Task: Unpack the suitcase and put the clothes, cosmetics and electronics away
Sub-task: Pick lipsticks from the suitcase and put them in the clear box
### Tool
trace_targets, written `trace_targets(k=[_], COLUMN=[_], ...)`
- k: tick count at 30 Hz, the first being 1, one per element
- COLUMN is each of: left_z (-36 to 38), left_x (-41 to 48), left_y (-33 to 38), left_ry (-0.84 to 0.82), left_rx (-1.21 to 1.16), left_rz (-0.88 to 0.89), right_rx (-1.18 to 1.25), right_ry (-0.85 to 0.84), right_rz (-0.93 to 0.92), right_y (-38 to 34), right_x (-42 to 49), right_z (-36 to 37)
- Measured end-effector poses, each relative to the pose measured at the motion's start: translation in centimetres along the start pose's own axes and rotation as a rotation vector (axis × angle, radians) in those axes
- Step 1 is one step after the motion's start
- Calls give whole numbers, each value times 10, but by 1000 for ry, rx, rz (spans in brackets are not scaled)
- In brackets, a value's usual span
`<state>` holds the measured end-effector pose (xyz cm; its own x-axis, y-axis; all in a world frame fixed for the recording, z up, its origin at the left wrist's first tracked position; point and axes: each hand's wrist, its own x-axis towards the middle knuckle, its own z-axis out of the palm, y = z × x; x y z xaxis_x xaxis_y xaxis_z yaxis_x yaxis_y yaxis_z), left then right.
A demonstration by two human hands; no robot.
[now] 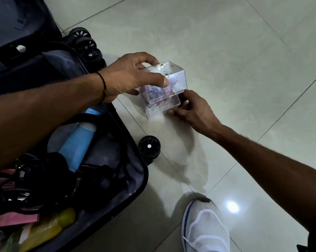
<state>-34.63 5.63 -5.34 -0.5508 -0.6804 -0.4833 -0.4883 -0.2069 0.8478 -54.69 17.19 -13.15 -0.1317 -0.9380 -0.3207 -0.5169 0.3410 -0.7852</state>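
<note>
Left hand point(131, 75) fingers curl round the upper box point(173, 77); right hand point(193, 110) fingers pinch the lower box point(162, 107), which rests on the floor point(244, 70) just beside the suitcase point(141, 180) edge. Unpacking is judged early: bottle point(79, 142), cables point(44, 179) and packets point(42, 231) are left inside

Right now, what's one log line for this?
left hand grips clear box top | right hand holds its bottom | suitcase open
</note>
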Motion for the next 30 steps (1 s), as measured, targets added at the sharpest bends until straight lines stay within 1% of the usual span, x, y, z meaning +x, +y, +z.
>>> trace_targets(k=[4, 9, 15, 19, 23, 27, 30], left_z=[3, 6, 0, 2, 1, 1, -2], left_x=[0, 3, 2, 3, 7, 8, 9], left_y=[4, 7, -2, -1, -4, -4, -2], left_ry=[29, 53, 63, 66, 95, 53, 29], left_rx=[12, 90, 286, 343, 225, 50, -11], left_rz=[-4, 71, 162, 188, 128, 54, -7], right_rx=[-42, -38, -4, 14, -4, 61, 57], right_ry=[-13, -24, -15, -6, 4, 37, 53], right_rz=[-25, -23, -48, -51, -90, -106, -101], right_y=[-1, -1, -5, -4, -9, -17, -16], right_x=[0, 0, -3, -4, -5, -7, -5], right_z=[0, 0, 0, -1, -3, -4, -4])
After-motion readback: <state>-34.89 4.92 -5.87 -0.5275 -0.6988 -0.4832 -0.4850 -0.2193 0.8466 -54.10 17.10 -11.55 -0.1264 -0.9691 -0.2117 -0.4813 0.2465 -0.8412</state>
